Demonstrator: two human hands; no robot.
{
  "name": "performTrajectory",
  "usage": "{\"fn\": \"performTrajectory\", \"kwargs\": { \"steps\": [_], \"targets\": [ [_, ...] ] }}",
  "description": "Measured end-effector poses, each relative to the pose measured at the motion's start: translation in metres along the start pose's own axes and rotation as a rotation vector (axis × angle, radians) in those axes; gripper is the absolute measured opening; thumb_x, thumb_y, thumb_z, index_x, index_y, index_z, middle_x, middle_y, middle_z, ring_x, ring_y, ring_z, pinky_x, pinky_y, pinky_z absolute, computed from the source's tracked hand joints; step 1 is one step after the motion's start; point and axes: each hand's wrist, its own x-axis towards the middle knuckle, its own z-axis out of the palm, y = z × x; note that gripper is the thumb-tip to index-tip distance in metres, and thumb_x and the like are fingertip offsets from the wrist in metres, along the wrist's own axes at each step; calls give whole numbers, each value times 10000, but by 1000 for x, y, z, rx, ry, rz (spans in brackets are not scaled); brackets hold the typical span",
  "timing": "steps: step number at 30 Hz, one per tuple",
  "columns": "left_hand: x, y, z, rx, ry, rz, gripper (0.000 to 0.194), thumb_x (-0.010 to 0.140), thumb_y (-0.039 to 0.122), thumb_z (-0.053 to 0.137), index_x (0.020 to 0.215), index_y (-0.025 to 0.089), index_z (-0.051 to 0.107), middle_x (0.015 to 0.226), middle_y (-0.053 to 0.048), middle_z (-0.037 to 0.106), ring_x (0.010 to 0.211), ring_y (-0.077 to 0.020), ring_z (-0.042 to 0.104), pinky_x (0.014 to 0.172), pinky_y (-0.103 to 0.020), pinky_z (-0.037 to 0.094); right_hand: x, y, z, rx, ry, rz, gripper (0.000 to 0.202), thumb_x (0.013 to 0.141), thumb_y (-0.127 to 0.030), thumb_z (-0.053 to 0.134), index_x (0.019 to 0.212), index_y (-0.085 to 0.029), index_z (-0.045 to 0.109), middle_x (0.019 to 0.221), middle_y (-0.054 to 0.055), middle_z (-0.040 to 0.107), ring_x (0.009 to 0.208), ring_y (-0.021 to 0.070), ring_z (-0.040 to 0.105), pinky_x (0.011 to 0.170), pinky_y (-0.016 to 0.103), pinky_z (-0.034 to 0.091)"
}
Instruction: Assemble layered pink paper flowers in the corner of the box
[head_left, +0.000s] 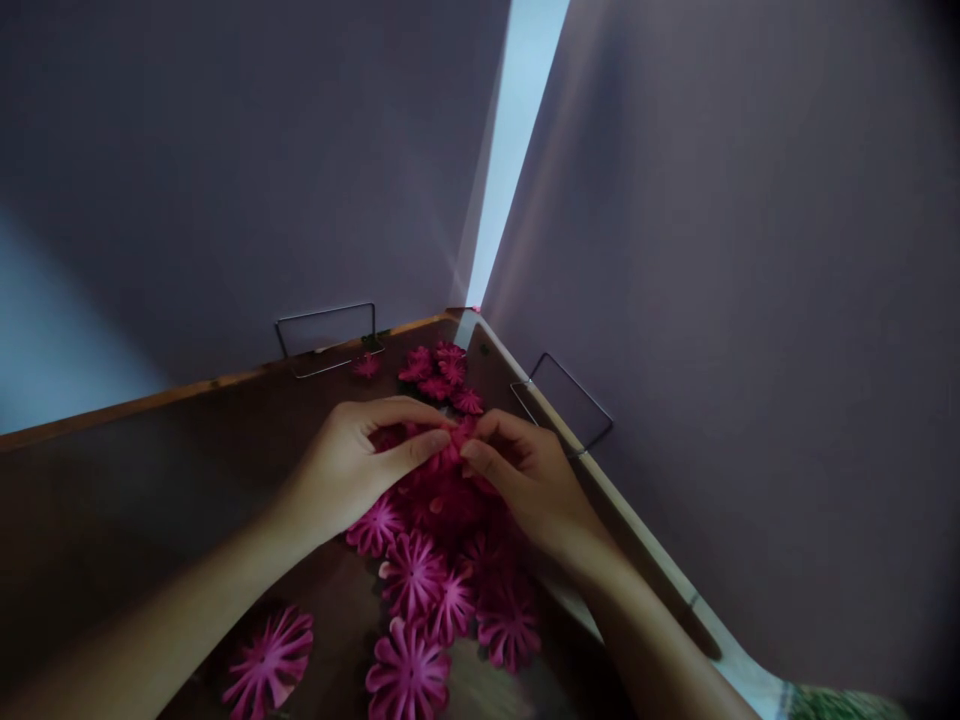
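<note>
Both hands meet over a heap of magenta petal pieces (pixel 412 575) on a dark brown table (pixel 150 480). My left hand (pixel 375 450) pinches a magenta petal piece (pixel 459 434) between thumb and fingers, coming from the left. From the right, my right hand (pixel 525 465) grips the same piece, with its thumb and fingertips close to the other thumb. The fingers partly cover the held piece and the pieces beneath.
A small cluster of magenta flowers (pixel 435 370) lies toward the far corner. One loose flower piece (pixel 270 660) rests at the lower left. Thin wire frames (pixel 326 312) stand at the table edges, near grey walls (pixel 262 150). Green material (pixel 844 705) shows at the lower right.
</note>
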Motion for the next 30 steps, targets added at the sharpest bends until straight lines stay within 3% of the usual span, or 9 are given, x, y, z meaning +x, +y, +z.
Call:
{"fn": "performTrajectory", "kwargs": {
  "steps": [6, 17, 25, 28, 30],
  "targets": [
    [2, 1, 0, -290, 138, -214, 237, 700, 339, 830, 890, 204, 786, 889, -67, 776, 785, -203, 703, 725, -298, 550, -1, -7, -2, -65, 36, -8, 201, 872, -405, 663, 825, -209, 658, 749, -4, 645, 719, 132, 585, 670, 257, 413],
    [1, 0, -5, -410, 158, -294, 233, 715, 314, 822, 902, 186, 770, 867, -59, 759, 737, -166, 681, 663, -250, 540, -3, -10, -1, -125, 44, -5, 241, 884, -434, 636, 831, -200, 654, 766, 5, 637, 710, 128, 569, 641, 248, 405],
    [14, -5, -25, -545, 346, -200, 134, 742, 236, 786, 869, 204, 759, 844, -3, 746, 743, -113, 654, 699, -196, 520, -4, -13, -9, -167, 80, -20, 273, 899, -435, 601, 773, -193, 588, 712, -7, 556, 652, 125, 508, 589, 244, 388],
    [15, -7, -27, -485, 366, -177, 114, 749, 245, 777, 856, 211, 758, 845, -4, 745, 765, -117, 653, 704, -201, 510, -3, -14, -13, -269, 76, -46, 117, 916, -331, 577, 921, -221, 614, 850, 11, 623, 741, 145, 554, 672, 269, 428],
    [12, -6, -24, -331, 363, -144, 135, 767, 298, 768, 875, 218, 757, 863, -16, 746, 778, -140, 658, 690, -223, 506, -3, -14, -12, -346, 97, -88, 180, 899, -233, 576, 1075, -254, 606, 1015, 27, 648, 850, 163, 584, 771, 296, 447]
  ]
}}
